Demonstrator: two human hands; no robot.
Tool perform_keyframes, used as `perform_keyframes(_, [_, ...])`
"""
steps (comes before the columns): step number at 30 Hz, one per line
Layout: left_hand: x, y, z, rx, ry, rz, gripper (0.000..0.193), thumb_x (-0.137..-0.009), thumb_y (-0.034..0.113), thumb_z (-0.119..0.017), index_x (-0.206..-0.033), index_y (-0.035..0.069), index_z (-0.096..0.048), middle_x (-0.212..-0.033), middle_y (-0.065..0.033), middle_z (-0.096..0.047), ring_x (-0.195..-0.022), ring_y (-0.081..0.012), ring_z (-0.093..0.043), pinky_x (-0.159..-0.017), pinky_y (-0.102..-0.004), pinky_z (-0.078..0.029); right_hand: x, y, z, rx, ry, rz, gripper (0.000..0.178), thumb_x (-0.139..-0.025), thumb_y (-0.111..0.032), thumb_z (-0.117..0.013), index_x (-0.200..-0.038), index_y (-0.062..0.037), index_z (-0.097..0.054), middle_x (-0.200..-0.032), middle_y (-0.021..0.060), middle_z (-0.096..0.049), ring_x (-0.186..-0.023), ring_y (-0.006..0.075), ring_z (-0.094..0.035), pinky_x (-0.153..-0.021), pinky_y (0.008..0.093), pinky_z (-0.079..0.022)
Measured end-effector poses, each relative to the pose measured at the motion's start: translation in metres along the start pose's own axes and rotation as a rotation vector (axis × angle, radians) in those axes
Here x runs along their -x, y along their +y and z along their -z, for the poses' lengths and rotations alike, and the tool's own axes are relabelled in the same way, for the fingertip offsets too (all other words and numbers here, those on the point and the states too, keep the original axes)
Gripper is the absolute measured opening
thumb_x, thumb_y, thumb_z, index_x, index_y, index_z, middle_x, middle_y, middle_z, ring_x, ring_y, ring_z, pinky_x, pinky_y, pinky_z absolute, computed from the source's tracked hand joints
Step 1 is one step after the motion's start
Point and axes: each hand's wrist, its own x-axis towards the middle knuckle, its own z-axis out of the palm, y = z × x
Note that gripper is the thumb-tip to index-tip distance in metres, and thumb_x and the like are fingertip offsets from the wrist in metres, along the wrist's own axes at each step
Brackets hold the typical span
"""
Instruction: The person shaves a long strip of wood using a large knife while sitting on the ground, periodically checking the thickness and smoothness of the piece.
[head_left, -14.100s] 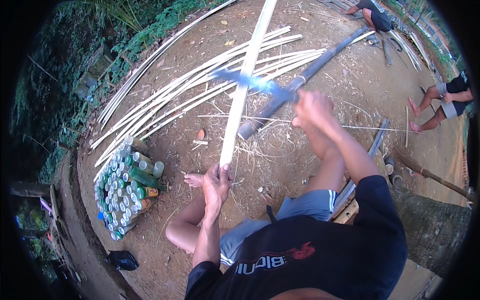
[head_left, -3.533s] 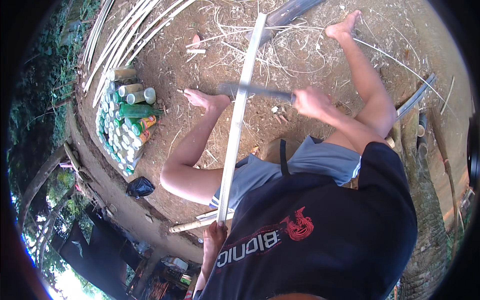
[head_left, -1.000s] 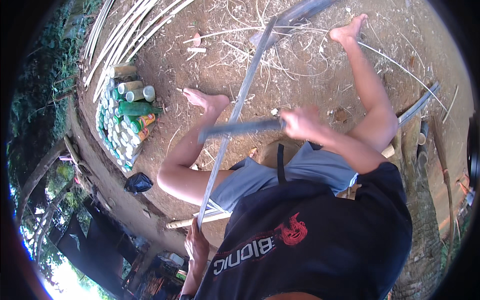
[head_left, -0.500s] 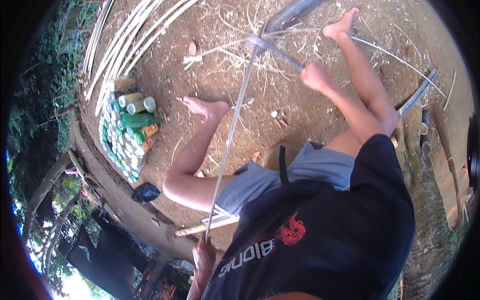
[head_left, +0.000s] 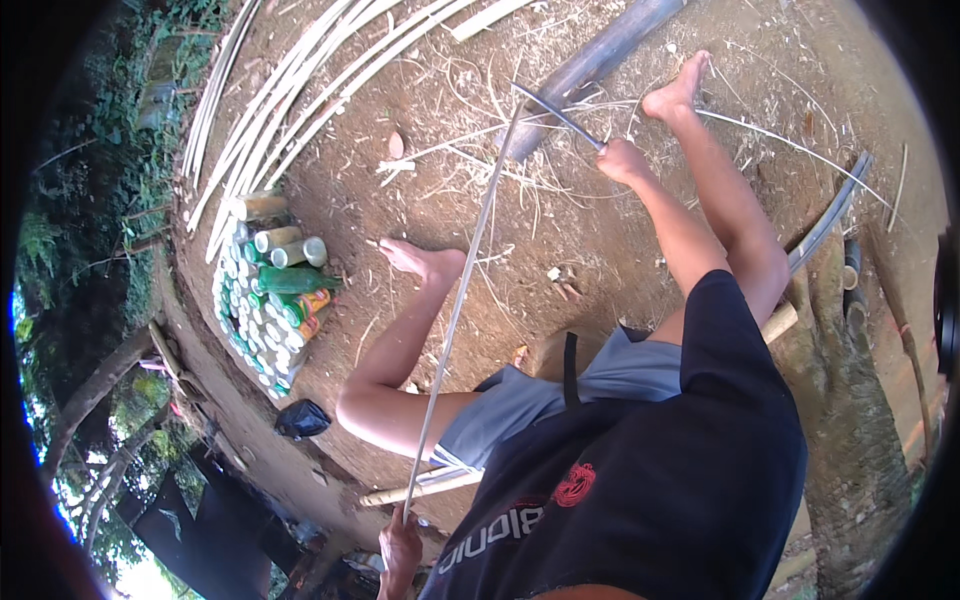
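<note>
In the lower left, my left hand (head_left: 400, 545) is closed around the near end of a long, thin bamboo strip (head_left: 459, 300). The strip slants up past my bent left leg toward the dark log on the ground. My right hand (head_left: 622, 162) grips the handle of a long-bladed knife (head_left: 560, 114), held out near my right shin. Its narrow blade points up and left, and its tip end crosses the strip's far end in the picture. Whether blade and strip touch there, I cannot tell. Behind the blade lies the log (head_left: 610, 57).
Pale shavings (head_left: 545, 180) litter the dirt between my bare feet. Long split strips (head_left: 300, 100) lie at the far left, above a cluster of bottles (head_left: 265, 310) and a black plastic bag (head_left: 302, 419). A thick trunk (head_left: 850, 430) lies on the right.
The knife blade, broad and blurred before, now shows narrow and sharp, its tip slightly higher against the log. My left hand still holds the strip. The whole view has shifted a little.
</note>
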Motion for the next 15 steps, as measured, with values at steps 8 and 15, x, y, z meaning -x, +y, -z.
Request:
perform_keyframes(8, [-0.291, 0.107, -0.046, -0.037, 0.658, -0.118, 0.075, -0.071, 0.026, -0.069, -0.132, 0.001, -0.033, -0.116, -0.0223, -0.044, -0.106, -0.0389, -0.046, -0.087, -0.0478, -0.039, 0.101, -0.039, -0.109, -1.067, -0.156, -0.407, 0.026, -0.088, -0.03, -0.064, -0.092, -0.0054, -0.055, -0.06, 0.0056, -0.052, -0.047, 0.0158, -0.048, -0.043, 0.0371, -0.039])
perform_keyframes(15, [-0.453, 0.221, -0.098, 0.155, 0.662, 0.222, 0.134, -0.048, 0.039, -0.083, -0.148, -0.006, -0.007, -0.154, -0.0222, -0.022, -0.141, -0.0354, -0.028, -0.115, -0.0451, -0.025, 0.18, -0.081, -0.015, -0.591, 0.424, 0.262, 0.082, -0.091, -0.041, -0.062, -0.148, 0.0003, -0.02, -0.148, 0.0281, -0.03, -0.136, 0.0386, -0.035, -0.11, 0.0494, -0.033])
